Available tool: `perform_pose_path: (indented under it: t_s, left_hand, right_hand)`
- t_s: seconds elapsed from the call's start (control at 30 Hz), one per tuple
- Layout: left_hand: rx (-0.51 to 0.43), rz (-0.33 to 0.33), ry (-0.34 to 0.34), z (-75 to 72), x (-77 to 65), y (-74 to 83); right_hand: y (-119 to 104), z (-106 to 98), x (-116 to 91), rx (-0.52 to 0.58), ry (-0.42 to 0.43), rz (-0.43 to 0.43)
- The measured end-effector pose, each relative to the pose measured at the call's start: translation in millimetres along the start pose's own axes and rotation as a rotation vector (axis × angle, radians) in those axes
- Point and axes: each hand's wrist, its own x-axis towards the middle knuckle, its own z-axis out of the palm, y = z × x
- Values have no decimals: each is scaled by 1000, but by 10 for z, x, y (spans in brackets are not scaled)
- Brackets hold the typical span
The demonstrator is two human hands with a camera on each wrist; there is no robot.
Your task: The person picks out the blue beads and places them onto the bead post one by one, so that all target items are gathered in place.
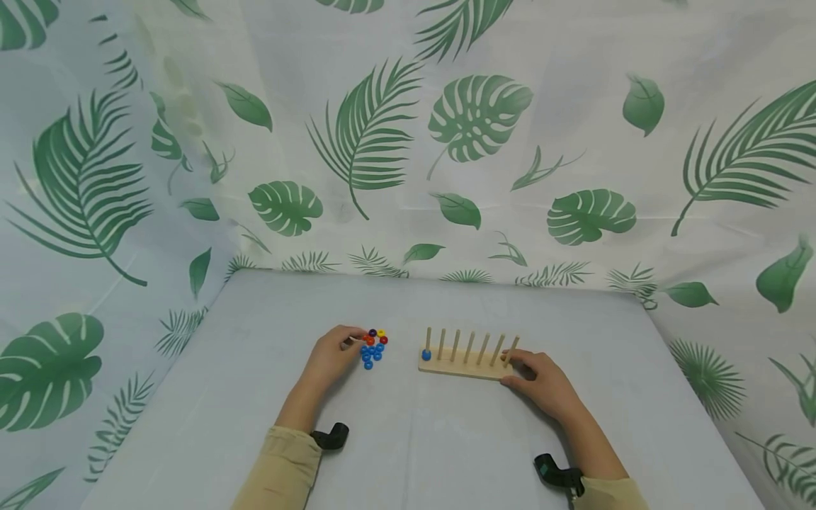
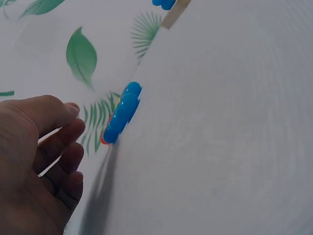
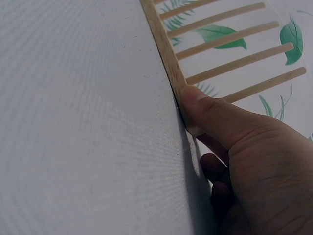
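While gripping the peg board (image 1: 465,367) in the right hand (image 1: 542,380), held the left hand (image 1: 329,357) half-open, empty, beside beads (image 1: 373,350), seemingly selecting; next needed pinching.

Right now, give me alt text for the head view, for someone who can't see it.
A person's right grip holds the right end of a wooden seven-peg rack; the left grip is beside a cluster of small multicolored beads. They're on a pale table before a leaf-patterned backdrop.
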Motion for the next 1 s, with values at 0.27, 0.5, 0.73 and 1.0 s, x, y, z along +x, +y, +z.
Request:
perform_pose_path:
  t_s: [0.27, 0.5, 0.73, 1.0]
  left_hand:
    - [44, 30, -16, -12, -29, -102]
    - [81, 55, -28, 2, -29, -125]
    - [123, 72, -66, 25, -18, -155]
    - [187, 135, -65, 55, 4, -203]
  right_hand:
    - [5, 15, 2, 3, 1, 7]
    - [6, 6, 6, 2, -4, 12]
    - [12, 6, 0, -1, -2, 29]
    - [9, 14, 6, -5, -8, 14]
